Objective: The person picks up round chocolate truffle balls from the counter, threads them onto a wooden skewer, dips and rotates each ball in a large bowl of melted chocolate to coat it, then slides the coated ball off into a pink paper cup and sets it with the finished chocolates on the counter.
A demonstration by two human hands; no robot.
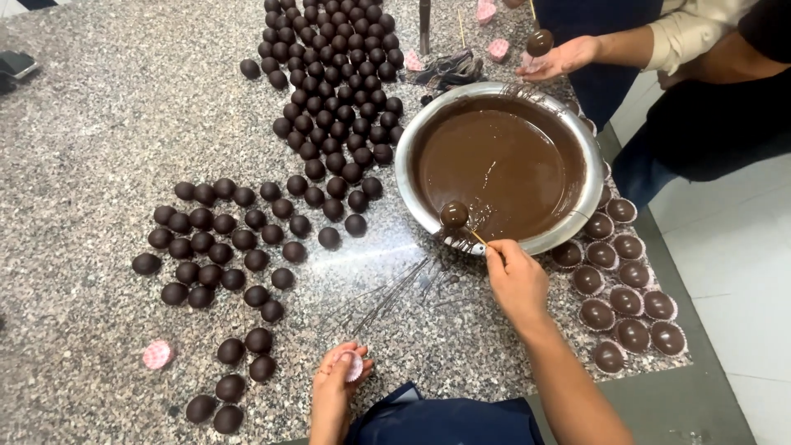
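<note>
Nearest, the left hand (336, 381) has its fingers curled around a small pink paper cup (353, 365), holding it just above the granite counter (91, 124). Beyond it, the right hand (516, 276) pinches a thin wooden skewer (477, 237) between closed fingertips; 1 freshly coated chocolate ball (453, 214) sits on its tip, over the near rim of the steel bowl (592, 177) of melted chocolate. The wet coating is judged slippery and easily marked, so grip belongs on the skewer only. Farther off, another person's hand (563, 58) holds a second skewered ball.
</note>
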